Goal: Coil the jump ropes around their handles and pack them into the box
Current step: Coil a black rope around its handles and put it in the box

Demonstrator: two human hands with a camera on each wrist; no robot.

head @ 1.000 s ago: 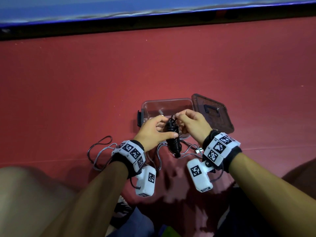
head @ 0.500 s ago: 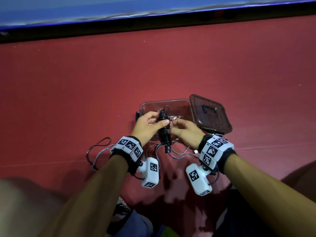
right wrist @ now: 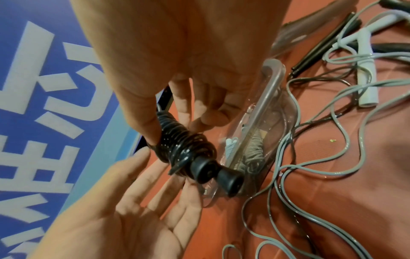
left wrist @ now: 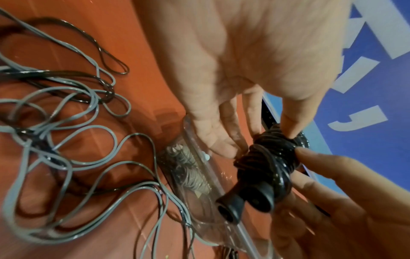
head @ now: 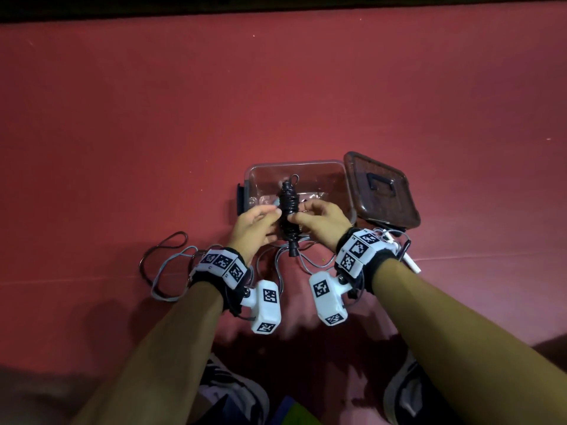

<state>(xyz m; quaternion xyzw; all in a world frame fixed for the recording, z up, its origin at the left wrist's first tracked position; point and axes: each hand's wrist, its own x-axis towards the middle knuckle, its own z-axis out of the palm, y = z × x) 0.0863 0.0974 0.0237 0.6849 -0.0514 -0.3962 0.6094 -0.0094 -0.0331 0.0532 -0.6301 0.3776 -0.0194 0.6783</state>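
Note:
A black jump rope [head: 288,210], coiled tight around its two handles, hangs over the clear plastic box [head: 306,167]. My left hand [head: 273,216] pinches the bundle [left wrist: 266,157] from the left, thumb on top. From the right, my right hand [head: 300,214] pinches the same bundle [right wrist: 184,145] with thumb and fingers. Both handle ends stick out toward me. A coiled grey rope [left wrist: 190,171] lies inside the box. A loose grey rope [head: 165,271] sprawls on the floor by my left wrist, and its white handles [right wrist: 366,70] lie to the right.
The brown lid [head: 380,191] with a handle lies flat against the box's right side. A thin black rope loop [head: 165,243] and a black handle [right wrist: 321,47] lie on the red floor. A blue banner [left wrist: 366,87] lines the far edge. My shoes [head: 233,391] are at the bottom.
Both hands have carried the black bundle forward, from just in front of the box to above its opening. The head view has tilted down.

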